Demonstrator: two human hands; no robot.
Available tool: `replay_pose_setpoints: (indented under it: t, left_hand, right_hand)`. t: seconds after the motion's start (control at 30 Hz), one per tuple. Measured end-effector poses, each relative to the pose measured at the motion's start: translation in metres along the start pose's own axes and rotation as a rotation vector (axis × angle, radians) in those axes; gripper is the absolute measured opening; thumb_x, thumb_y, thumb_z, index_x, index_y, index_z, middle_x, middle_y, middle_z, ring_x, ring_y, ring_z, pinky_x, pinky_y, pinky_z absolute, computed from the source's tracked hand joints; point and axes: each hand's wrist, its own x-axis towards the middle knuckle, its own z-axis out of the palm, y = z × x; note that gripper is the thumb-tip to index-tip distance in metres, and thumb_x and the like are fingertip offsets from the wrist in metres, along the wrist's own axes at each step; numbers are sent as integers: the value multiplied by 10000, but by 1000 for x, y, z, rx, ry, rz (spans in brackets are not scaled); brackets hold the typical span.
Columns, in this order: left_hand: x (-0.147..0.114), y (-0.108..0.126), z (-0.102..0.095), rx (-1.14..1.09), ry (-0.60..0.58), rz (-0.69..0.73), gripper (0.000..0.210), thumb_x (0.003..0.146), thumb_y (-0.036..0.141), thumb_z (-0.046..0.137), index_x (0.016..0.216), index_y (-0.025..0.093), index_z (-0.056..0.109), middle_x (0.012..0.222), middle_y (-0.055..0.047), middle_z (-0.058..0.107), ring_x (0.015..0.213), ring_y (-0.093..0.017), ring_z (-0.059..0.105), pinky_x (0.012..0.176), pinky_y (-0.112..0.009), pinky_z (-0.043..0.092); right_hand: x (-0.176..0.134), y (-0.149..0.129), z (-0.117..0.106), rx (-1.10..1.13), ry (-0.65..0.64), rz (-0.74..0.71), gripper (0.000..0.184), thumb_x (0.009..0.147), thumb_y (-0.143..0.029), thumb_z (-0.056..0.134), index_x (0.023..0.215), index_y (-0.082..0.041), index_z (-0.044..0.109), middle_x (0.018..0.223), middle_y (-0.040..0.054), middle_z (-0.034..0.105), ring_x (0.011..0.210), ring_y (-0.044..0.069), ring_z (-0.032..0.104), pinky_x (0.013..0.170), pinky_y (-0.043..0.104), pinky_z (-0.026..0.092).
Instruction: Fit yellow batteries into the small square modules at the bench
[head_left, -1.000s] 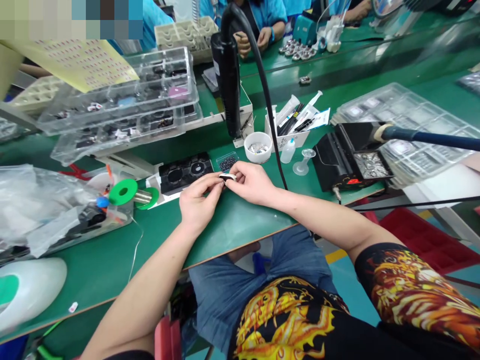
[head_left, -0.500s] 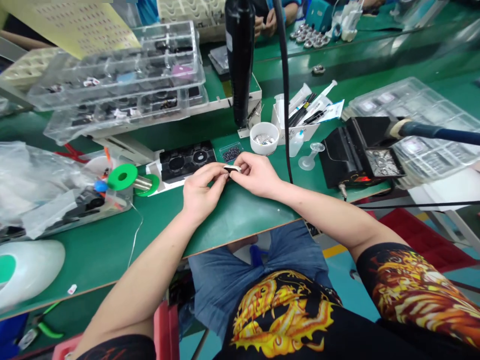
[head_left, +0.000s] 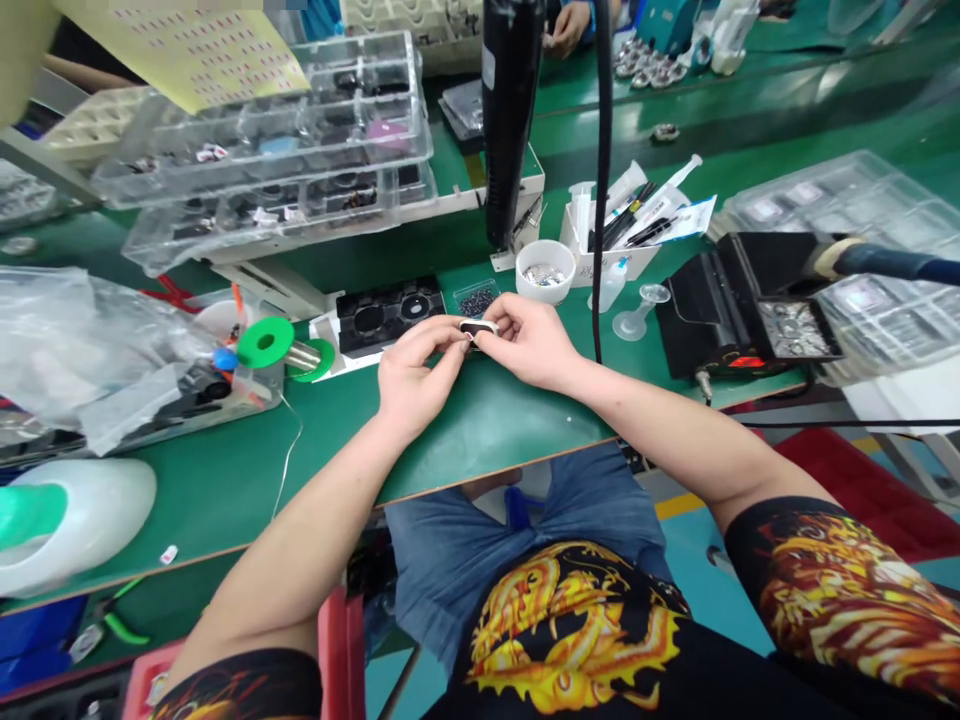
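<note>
Between my two hands, just above the green bench, is a small oval part [head_left: 478, 327] with a dark face and a pale rim. My left hand [head_left: 420, 372] pinches its left end between thumb and fingers. On the other end, the thumb and fingers of my right hand [head_left: 531, 340] are closed too. The fingertips cover part of it, and its exact kind cannot be made out. Right behind the hands lie a clear little tray of dark tiny pieces [head_left: 475, 300] and a black tray with round recesses [head_left: 391, 316].
A white bowl of small metal parts [head_left: 545, 272] stands behind my right hand. Further right are a dropper bottle [head_left: 611, 285] and a black soldering station [head_left: 705, 318]. To the left is a green solder spool [head_left: 265, 343]. A black tube [head_left: 510, 120] hangs overhead. A co-worker's hand [head_left: 568, 28] is at the back.
The oval part has tilted so that more of its dark face shows. Both hands still hold it. The whole view has shifted slightly, with the scene moving to the right.
</note>
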Motion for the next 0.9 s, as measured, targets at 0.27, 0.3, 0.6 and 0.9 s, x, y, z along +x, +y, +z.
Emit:
replay_pose_setpoints:
  t: [0.27, 0.3, 0.6, 0.9]
  left_hand:
    - [-1, 0, 1, -75, 27, -12, 81, 1009, 209, 736, 1065, 224, 793, 1178, -75, 812, 992, -219, 791, 830, -353, 670]
    - [-1, 1, 0, -34, 30, 12, 79, 1005, 193, 738, 1046, 225, 798, 1170, -70, 817, 1002, -220, 792, 837, -351, 664]
    - [-1, -1, -1, 163, -30, 105, 94, 989, 161, 704, 981, 216, 780, 1106, -55, 828, 984, -211, 799, 809, -316, 634]
    - [-1, 0, -4, 133, -30, 33, 73, 946, 181, 715, 884, 209, 741, 1073, -52, 813, 917, -200, 777, 797, -313, 631]
  right_hand:
    - [-1, -1, 1, 11, -16, -8, 168, 871, -336, 706, 911, -180, 658, 772, -2, 678, 707, 147, 600, 690, 277, 444]
    - [-1, -1, 2, 6, -17, -13, 160, 874, -330, 703, 912, -181, 656, 776, -1, 681, 713, 148, 605, 694, 278, 442]
    - [-3, 0, 1, -66, -38, -41, 79, 858, -244, 692, 864, -186, 639, 770, -1, 673, 736, 158, 591, 684, 281, 385]
    - [-2, 0, 0, -39, -61, -10, 122, 861, -284, 704, 893, -181, 647, 754, -12, 661, 708, 150, 584, 675, 281, 378]
